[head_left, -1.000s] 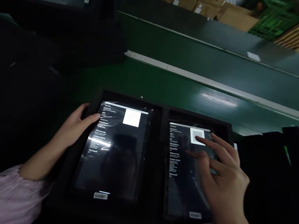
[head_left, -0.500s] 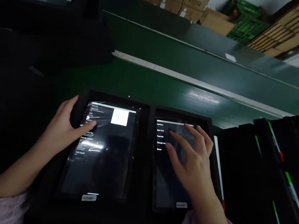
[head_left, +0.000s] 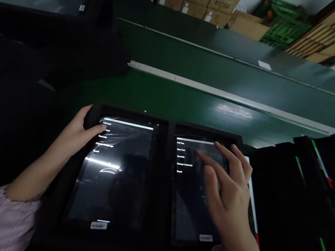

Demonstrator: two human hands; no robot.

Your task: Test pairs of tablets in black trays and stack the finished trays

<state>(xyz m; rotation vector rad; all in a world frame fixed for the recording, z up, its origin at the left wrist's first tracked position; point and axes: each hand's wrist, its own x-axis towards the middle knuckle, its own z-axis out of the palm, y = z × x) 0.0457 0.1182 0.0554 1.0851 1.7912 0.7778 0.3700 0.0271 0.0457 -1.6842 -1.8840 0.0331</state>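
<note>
Well, the left hand clasps the left tablet at its eleven o'clock corner; the right hand spreads open, holding nothing, over the right tablet.

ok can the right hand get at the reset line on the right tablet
Probably yes: the right hand is above the right tablet, fingers spread near the Reset line, with nothing between them on the screen.
</note>
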